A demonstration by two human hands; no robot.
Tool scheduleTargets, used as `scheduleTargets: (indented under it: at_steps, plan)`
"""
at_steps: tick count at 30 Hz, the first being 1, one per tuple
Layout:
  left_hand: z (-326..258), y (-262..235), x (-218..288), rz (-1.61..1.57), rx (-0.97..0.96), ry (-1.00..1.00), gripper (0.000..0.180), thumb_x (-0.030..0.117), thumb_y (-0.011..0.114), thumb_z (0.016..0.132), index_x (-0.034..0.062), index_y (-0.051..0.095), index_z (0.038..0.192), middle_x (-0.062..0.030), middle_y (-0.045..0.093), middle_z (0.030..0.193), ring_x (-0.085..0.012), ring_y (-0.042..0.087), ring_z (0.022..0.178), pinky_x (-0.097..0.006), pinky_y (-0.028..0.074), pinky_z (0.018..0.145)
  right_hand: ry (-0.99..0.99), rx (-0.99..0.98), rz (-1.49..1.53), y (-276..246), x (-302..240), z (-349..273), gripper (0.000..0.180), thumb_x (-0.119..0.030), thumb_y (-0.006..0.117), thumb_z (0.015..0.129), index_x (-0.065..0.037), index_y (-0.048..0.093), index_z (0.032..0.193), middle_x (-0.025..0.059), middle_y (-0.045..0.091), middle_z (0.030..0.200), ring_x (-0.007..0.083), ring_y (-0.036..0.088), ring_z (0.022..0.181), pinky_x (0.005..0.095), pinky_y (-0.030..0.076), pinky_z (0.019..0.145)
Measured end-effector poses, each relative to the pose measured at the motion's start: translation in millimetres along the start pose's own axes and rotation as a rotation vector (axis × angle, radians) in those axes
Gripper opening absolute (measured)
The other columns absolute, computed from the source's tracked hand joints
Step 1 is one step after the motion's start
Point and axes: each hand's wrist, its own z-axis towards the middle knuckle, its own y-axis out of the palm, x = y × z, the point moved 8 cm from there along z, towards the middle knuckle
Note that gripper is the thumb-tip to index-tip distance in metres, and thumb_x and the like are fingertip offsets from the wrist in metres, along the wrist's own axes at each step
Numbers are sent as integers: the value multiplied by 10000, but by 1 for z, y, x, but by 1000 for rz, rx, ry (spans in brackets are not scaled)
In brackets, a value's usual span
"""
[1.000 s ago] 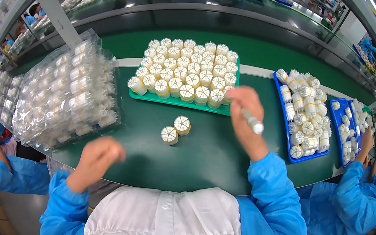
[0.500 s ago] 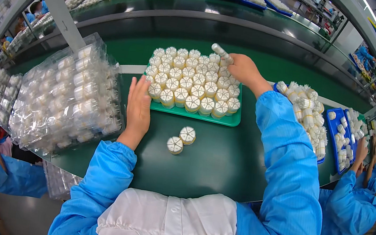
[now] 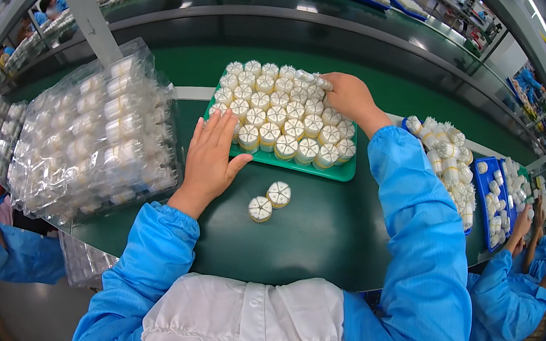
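Note:
Before me a green tray [image 3: 347,170] holds rows of short white cylinders [image 3: 273,117] with dark spoke-like lines on top and yellowish bands. My left hand [image 3: 211,159] lies open at the tray's near left corner, fingers spread against the outer cylinders. At the far right of the tray, my right hand [image 3: 351,98] is closed on a slim white rod [image 3: 312,79], held almost level over the back-row cylinders. Its inner end is hidden in my fingers. Two loose cylinders [image 3: 269,202] stand touching on the dark green worktop in front of the tray.
Clear plastic packs [image 3: 98,134] filled with white pieces are stacked at left. On the right, a heap of white cylinders [image 3: 450,159] and a blue tray [image 3: 490,199] lie beside a co-worker [image 3: 512,292]. A metal post [image 3: 90,15] rises behind the packs.
My right hand has lowered the rod from a tilt to nearly level over the back row. My left hand has slid right with the thumb spread out, and the near left cylinders are now partly covered.

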Motion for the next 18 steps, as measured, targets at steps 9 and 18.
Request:
scheduleTargets:
  at_steps: [9, 18]
  plan:
    - [5, -16, 25, 20, 113, 64, 804, 674, 287, 1028, 30, 480, 1470, -193, 401, 1587, -424, 278, 1512, -587, 113, 1232, 158, 414, 689, -107, -12, -104, 216, -133, 615, 971, -5, 712, 1115, 99, 741, 1016, 202, 693, 970, 353, 536, 853]
    - [93, -75, 155, -275, 27, 290, 530, 422, 334, 1102, 28, 635, 1290, -161, 594, 1408, -417, 393, 1457, -573, 169, 1225, 657, 796, 401, -195, 52, -404, 219, -148, 621, 1014, 17, 694, 1138, 112, 730, 945, 164, 701, 860, 293, 549, 788]
